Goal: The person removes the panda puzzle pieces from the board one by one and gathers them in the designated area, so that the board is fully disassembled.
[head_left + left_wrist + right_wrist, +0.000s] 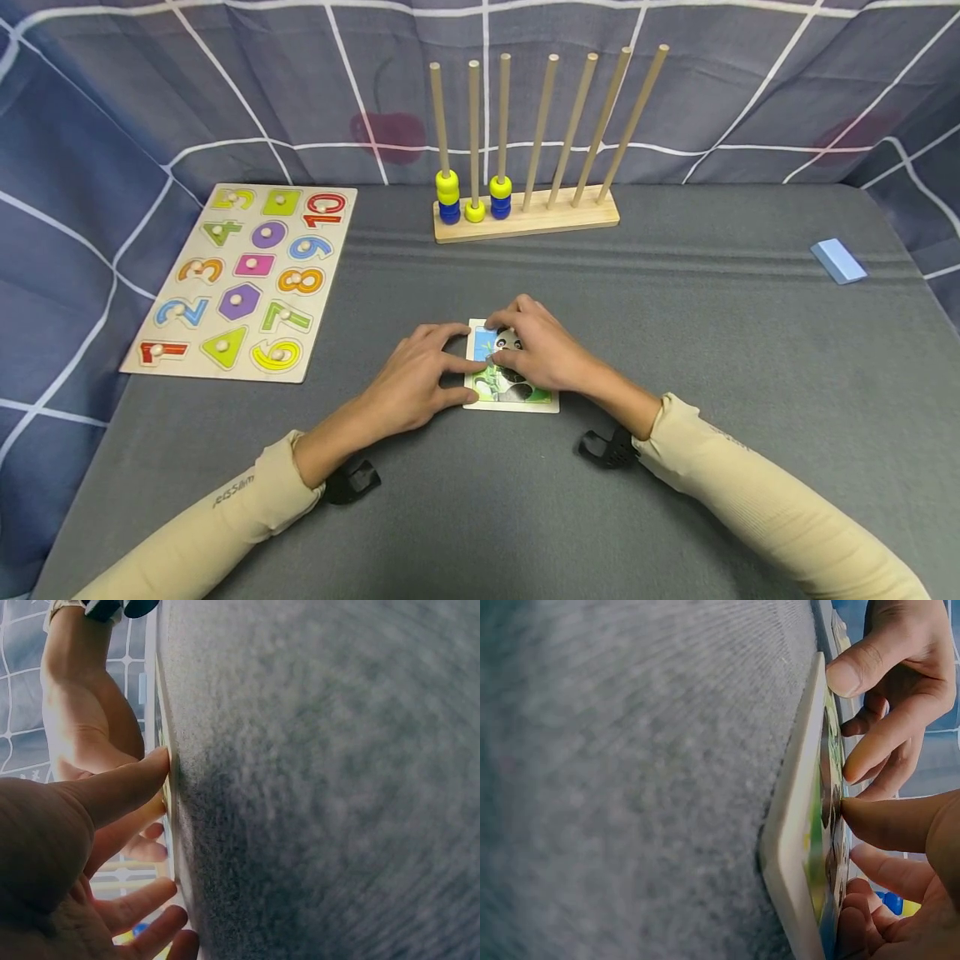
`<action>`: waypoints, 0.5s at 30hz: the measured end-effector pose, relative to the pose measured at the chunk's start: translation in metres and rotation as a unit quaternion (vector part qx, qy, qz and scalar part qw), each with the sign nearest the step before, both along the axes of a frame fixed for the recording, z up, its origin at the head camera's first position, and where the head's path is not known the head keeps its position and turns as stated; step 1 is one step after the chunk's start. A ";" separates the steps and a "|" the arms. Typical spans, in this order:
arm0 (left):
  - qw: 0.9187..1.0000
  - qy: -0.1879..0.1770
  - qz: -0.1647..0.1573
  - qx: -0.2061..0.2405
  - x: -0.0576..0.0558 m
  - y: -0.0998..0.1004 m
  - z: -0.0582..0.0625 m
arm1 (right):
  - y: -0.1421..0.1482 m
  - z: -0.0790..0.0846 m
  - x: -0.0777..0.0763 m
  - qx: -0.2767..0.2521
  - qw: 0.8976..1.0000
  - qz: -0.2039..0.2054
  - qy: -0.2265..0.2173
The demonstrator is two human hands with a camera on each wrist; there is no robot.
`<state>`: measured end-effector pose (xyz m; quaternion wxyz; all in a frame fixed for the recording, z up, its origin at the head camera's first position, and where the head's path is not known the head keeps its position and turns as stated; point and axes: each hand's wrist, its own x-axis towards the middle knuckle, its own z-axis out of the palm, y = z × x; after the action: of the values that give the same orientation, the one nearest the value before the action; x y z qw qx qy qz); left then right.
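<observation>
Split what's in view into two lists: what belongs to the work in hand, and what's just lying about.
Work in hand:
- small pale-bordered rectangular panda picture board
- left hand and right hand, both touching it

Lying about:
- pale number-and-shape peg board
- seven-rod wooden rack with yellow and blue beads
- light-blue rectangular block

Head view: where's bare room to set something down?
Bare table lies between the peg stand, the right hand and the blue block, and between the sleeves, in front of the panda puzzle. Crowded: the puzzle, where the left hand meets the right; the number board fills the back left.
</observation>
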<state>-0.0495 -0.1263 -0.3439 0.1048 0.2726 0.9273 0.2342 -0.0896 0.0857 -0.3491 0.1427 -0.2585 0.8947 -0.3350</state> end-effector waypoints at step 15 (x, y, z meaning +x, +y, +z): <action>1.000 -0.007 -0.002 -0.011 -0.001 0.001 0.002 | -0.002 -0.001 0.002 -0.017 1.000 -0.013 -0.008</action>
<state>-0.0501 -0.1249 -0.3420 0.1147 0.2718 0.9284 0.2258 -0.0876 0.0838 -0.3500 0.1417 -0.2468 0.8910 -0.3538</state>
